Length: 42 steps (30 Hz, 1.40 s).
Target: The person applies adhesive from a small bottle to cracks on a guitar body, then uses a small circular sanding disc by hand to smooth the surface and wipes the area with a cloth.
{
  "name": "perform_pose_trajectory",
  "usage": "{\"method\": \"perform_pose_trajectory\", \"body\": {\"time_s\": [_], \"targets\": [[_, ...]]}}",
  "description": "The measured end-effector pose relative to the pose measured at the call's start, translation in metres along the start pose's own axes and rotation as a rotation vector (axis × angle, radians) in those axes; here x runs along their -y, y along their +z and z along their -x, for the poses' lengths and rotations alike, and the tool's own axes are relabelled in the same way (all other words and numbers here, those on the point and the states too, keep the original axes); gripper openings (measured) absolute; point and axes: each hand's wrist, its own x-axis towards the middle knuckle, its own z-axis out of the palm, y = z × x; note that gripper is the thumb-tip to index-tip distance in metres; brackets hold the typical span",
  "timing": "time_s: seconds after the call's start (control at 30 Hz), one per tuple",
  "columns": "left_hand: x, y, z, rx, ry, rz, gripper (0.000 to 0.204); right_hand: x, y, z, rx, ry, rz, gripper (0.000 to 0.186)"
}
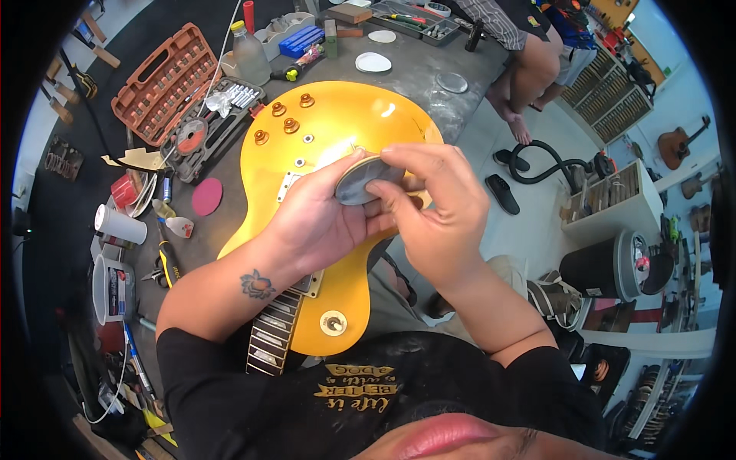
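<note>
Between my two hands is a round grey disc with a pale yellowish edge [354, 184], tilted above the guitar; its exact kind is unclear. My left hand [322, 211] supports it from the left, palm up, with the thumb at its rim. My right hand [448, 195] pinches its right side with thumb and fingers. Underneath lies a glossy gold electric guitar [356, 107], its neck toward my left arm. Amber knobs [290, 125] sit on its far left side, and a toggle switch [333, 323] is near me. My hands hide part of its middle.
A dark workbench [414, 65] carries an orange socket case [165, 84], a magenta disc [207, 197], a glass bottle [249, 54], white discs [373, 62] and a white cup [119, 224]. Right of it are a black hose [548, 146], shoes [502, 194] and another person's legs [525, 65].
</note>
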Motion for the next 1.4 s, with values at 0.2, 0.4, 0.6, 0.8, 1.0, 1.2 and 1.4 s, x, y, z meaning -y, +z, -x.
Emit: {"method": "perform_pose_trajectory", "body": {"time_s": [0.2, 0.4, 0.6, 0.8, 1.0, 1.2, 1.4], "targets": [[0.000, -0.003, -0.005, -0.131, 0.180, -0.051, 0.036, -0.007, 0.022, 0.007, -0.111, -0.058, -0.042, 0.034], [-0.003, -0.006, -0.004, -0.081, 0.196, -0.129, 0.038, -0.003, 0.020, 0.000, -0.150, -0.013, -0.104, 0.031], [-0.003, -0.010, -0.003, -0.056, 0.187, -0.098, 0.039, -0.010, 0.028, 0.003, -0.200, -0.030, -0.121, 0.026], [-0.003, 0.003, -0.003, -0.087, 0.193, -0.141, 0.040, -0.012, 0.025, 0.003, -0.196, -0.079, -0.111, 0.023], [-0.003, -0.015, 0.000, -0.061, 0.211, -0.145, 0.042, -0.003, 0.010, 0.002, -0.106, -0.169, 0.155, 0.020], [-0.003, -0.001, -0.003, -0.114, 0.134, -0.145, 0.041, 0.006, -0.013, 0.041, 0.116, -0.211, 0.175, 0.022], [-0.008, -0.013, -0.008, -0.163, 0.316, -0.071, 0.046, -0.032, -0.055, 0.031, 0.423, -0.345, -0.240, 0.016]]}}
